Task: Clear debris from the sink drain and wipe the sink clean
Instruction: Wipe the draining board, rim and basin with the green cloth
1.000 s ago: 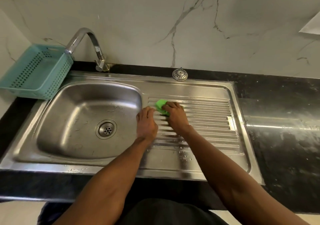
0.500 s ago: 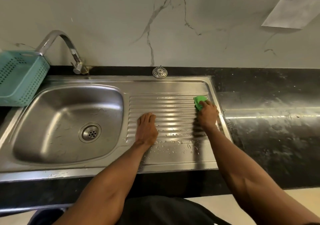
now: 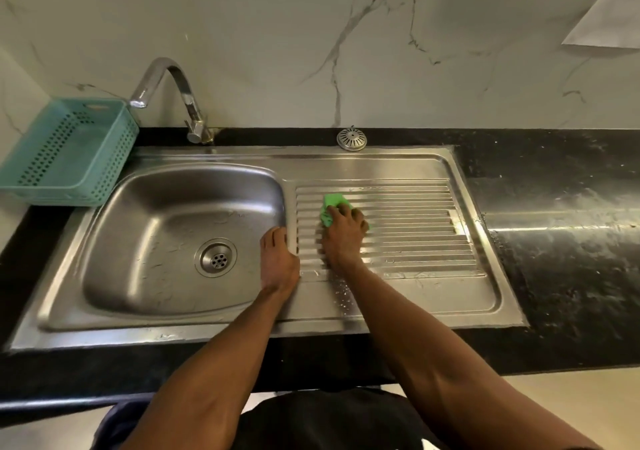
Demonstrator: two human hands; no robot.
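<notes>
Likely home kitchen: steel sink (image 3: 346,163), tap (image 3: 166,78), marble wall (image 3: 277,33).

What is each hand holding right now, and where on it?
The right hand presses a green cloth from on top, fingers curled over it. The left hand holds nothing.

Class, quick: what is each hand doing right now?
Left hand: open, fingers resting flat on the sink beside the basin.
Right hand: grip closed on the green cloth, pressing it onto the drainboard ridges.

Light: even, bright | Glare: streak on right countertop (image 3: 561,227), sheen in sink basin (image 3: 180,207) | Shadows: soft | Blur: slight overall | Edges: wide-angle bowing
</notes>
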